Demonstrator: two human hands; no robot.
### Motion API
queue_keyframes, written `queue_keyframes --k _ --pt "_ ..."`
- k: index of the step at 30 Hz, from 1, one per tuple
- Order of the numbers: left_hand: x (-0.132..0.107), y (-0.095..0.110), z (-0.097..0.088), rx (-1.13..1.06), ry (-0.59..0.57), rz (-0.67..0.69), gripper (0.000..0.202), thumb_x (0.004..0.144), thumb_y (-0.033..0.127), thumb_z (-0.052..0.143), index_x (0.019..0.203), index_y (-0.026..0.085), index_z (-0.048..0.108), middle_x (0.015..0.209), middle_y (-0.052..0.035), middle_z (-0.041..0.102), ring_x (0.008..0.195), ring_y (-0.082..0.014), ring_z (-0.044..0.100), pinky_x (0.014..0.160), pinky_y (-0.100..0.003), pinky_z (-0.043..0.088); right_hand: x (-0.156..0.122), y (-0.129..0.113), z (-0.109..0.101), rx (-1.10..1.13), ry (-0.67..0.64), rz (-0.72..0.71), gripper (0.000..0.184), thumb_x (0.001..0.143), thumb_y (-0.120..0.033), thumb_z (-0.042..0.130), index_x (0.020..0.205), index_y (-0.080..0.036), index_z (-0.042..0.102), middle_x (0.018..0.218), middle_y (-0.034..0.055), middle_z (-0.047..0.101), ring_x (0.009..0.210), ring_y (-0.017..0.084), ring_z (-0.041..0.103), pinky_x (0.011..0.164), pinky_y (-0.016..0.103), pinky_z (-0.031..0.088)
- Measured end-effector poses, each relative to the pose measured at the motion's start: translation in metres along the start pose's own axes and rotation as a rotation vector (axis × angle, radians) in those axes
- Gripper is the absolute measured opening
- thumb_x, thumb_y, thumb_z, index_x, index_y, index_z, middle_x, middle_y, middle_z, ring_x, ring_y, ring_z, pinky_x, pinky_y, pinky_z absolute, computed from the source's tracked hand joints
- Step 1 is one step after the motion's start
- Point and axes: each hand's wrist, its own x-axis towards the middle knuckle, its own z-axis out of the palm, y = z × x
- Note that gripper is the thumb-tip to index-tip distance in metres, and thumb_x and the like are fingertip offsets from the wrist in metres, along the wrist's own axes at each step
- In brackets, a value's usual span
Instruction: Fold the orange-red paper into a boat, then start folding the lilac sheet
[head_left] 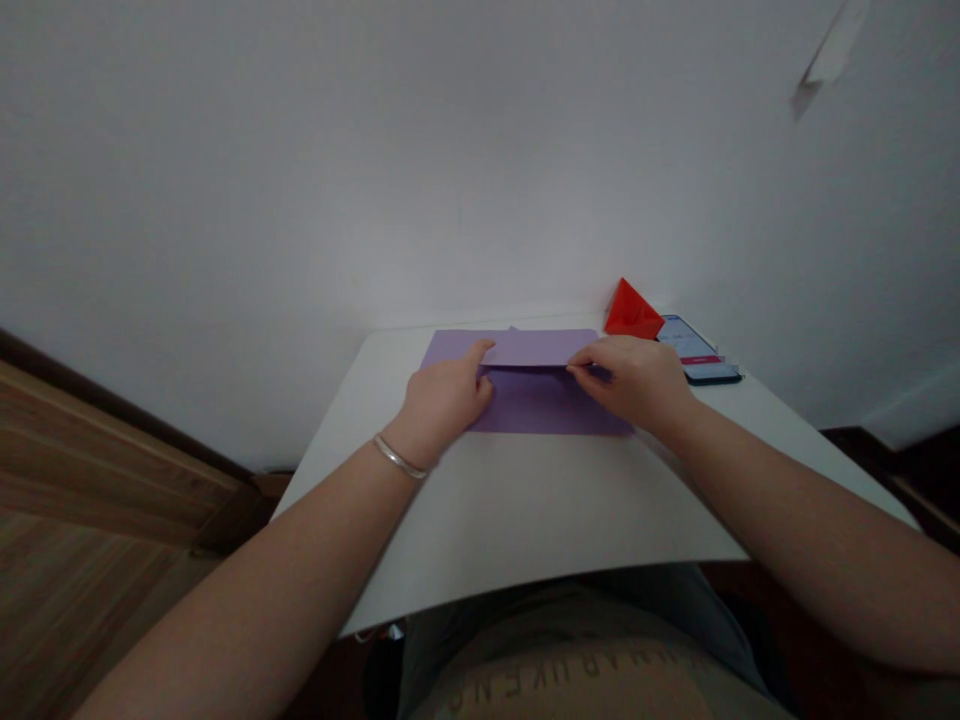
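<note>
Purple paper lies long axis left-right, flap edge toward me. Right hand pinches that edge; left hand is on it, pinch unclear.

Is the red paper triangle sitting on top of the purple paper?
No, the red folded paper triangle sits on the white tabletop past the far corner of the purple paper sheet, beside a smartphone.

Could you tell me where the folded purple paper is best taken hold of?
Pinch the raised near edge of its folded flap, coming from the near side, as the right hand does. The purple paper lies flat on the white table, so that lifted edge is likely the easiest part to grip.
</note>
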Motion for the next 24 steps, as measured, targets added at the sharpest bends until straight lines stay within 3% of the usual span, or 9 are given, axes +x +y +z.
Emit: queue_keyframes --k 3,6,11,15,19,21,24 --pt "-0.002 0.004 0.004 -0.152 0.006 0.12 0.047 0.092 0.032 0.046 0.139 0.033 0.045 0.097 -0.0042 0.073 0.081 -0.0199 0.068 0.069 -0.029 0.049 0.0 -0.007 0.001 0.077 -0.011 -0.016 0.017 0.088 -0.028 0.056 0.083 -0.022 0.071 0.083 0.0003 0.076 0.076 0.016 0.069 0.062 0.028 0.042" --pt "-0.001 0.0 0.01 -0.288 0.041 0.184 0.038 0.092 0.031 0.048 0.128 0.026 0.059 0.11 -0.006 0.071 0.092 -0.0201 0.067 0.081 -0.031 0.05 -0.001 -0.012 0.003 0.179 -0.088 -0.055 0.017 0.089 -0.032 0.057 0.087 -0.023 0.072 0.085 0.0003 0.076 0.076 0.016 0.069 0.063 0.027 0.044" --pt "0.008 -0.009 0.016 -0.536 0.096 0.124 0.034 0.092 0.031 0.047 0.116 0.019 0.069 0.118 -0.0078 0.069 0.109 -0.0237 0.063 0.098 -0.037 0.045 -0.002 -0.006 0.002 0.308 -0.2 -0.014 0.024 0.084 -0.033 0.062 0.107 -0.027 0.069 0.095 -0.0001 0.076 0.083 0.017 0.069 0.069 0.028 0.048" --pt "0.013 -0.011 0.015 -0.858 0.056 0.019 0.034 0.09 0.035 0.049 0.111 0.02 0.072 0.113 -0.0053 0.072 0.106 -0.0224 0.065 0.097 -0.034 0.046 -0.002 0.016 0.002 0.205 -0.28 0.016 0.029 0.077 -0.03 0.066 0.106 -0.028 0.069 0.103 0.0029 0.073 0.092 0.023 0.066 0.074 0.033 0.05" --pt "0.013 -0.013 0.019 -0.999 0.017 -0.065 0.033 0.083 0.036 0.057 0.106 0.019 0.074 0.101 -0.0061 0.075 0.095 -0.0239 0.067 0.091 -0.035 0.048 -0.005 0.042 0.009 0.295 -0.263 0.054 0.019 0.081 -0.026 0.06 0.097 -0.024 0.071 0.101 0.0045 0.073 0.094 0.022 0.066 0.081 0.035 0.05" --pt "0.013 -0.015 0.022 -0.995 -0.025 -0.052 0.036 0.08 0.035 0.061 0.11 0.019 0.072 0.099 -0.0072 0.074 0.091 -0.0232 0.067 0.088 -0.037 0.049 -0.007 0.048 0.013 0.385 -0.225 0.122 0.018 0.082 -0.026 0.06 0.094 -0.023 0.072 0.095 0.004 0.074 0.089 0.021 0.067 0.077 0.034 0.051" --pt "0.013 -0.015 0.026 -0.965 -0.047 0.073 0.045 0.077 0.037 0.066 0.119 0.022 0.067 0.114 -0.008 0.07 0.101 -0.0233 0.064 0.093 -0.038 0.047 -0.007 0.045 0.014 0.489 -0.182 0.195 0.017 0.081 -0.029 0.061 0.091 -0.023 0.074 0.087 0.0034 0.075 0.078 0.02 0.067 0.067 0.032 0.051"
